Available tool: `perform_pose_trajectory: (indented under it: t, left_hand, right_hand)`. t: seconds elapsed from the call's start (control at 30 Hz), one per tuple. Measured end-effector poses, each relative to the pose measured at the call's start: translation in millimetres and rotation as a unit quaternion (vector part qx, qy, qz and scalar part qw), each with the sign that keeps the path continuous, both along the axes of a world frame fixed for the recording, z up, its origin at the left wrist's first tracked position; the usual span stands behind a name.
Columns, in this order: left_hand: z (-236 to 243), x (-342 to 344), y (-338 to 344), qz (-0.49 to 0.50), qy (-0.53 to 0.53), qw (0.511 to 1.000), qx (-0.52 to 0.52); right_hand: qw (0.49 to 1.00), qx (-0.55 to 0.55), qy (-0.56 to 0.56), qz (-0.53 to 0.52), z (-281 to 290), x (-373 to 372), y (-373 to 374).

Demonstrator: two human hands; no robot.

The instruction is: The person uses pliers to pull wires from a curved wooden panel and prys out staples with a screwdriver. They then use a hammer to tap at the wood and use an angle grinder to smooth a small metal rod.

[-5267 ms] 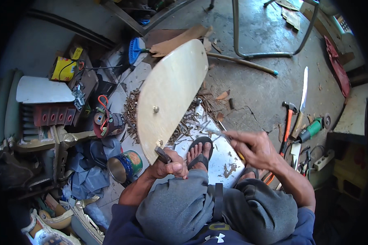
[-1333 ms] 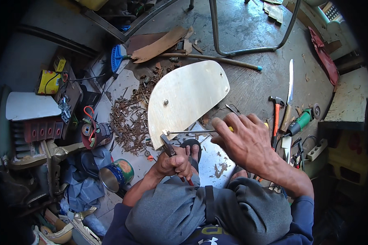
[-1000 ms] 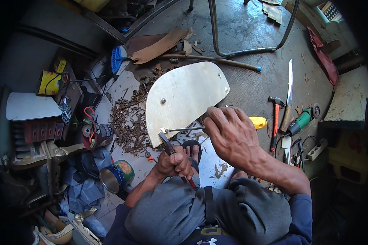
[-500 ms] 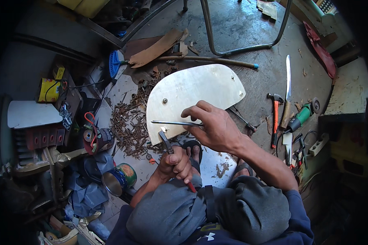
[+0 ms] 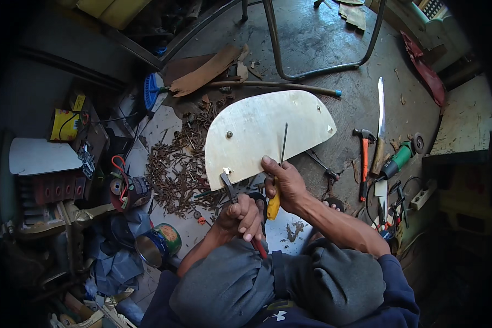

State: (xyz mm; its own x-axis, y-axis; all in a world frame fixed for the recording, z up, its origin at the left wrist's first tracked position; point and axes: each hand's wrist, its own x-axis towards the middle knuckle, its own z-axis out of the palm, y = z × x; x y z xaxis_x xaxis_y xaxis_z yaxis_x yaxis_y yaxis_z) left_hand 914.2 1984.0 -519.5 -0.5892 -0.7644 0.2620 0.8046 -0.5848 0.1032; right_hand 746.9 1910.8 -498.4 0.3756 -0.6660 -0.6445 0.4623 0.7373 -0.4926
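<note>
A pale half-round board (image 5: pixel 262 120) lies over the floor in front of me. One round metal fastener (image 5: pixel 229 134) sits in its face, and there is a chipped spot at the near left corner. My left hand (image 5: pixel 240 218) is closed round red-handled pliers (image 5: pixel 227 183), whose dark head rests at that corner; whether the jaws grip anything is too small to tell. Wrapped in my right hand (image 5: pixel 286 185) is a yellow-handled screwdriver (image 5: pixel 274 205). Its thin shaft points away from me over the near edge of the board.
Rusty screws and nails (image 5: pixel 175 158) are heaped left of the board. To the right lie a hammer (image 5: pixel 364 164), a long knife (image 5: pixel 381 109) and a green angle grinder (image 5: pixel 400 160). A metal chair frame (image 5: pixel 322 74) stands beyond; a tin can (image 5: pixel 158 245) is near my left knee.
My right hand has turned and drawn nearer, swinging the screwdriver from pointing left to pointing away, its yellow handle now showing. The board has shifted slightly right. My left hand keeps the pliers at the corner.
</note>
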Motion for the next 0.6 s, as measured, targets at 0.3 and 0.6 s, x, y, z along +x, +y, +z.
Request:
perform_pose_trajectory:
  t: [0.3,0.6]
  left_hand:
    - [-10.6,17.0,3.3,-0.039,-0.129,0.988,0.082]
    - [-23.2,59.7,-13.8,-0.064,-0.513,0.851,0.099]
  right_hand:
    - [0.993,-0.086,0.027,-0.073,5.7,-33.1,-30.8]
    - [0.977,-0.095,0.056,-0.183,11.1,-62.9,-49.6]
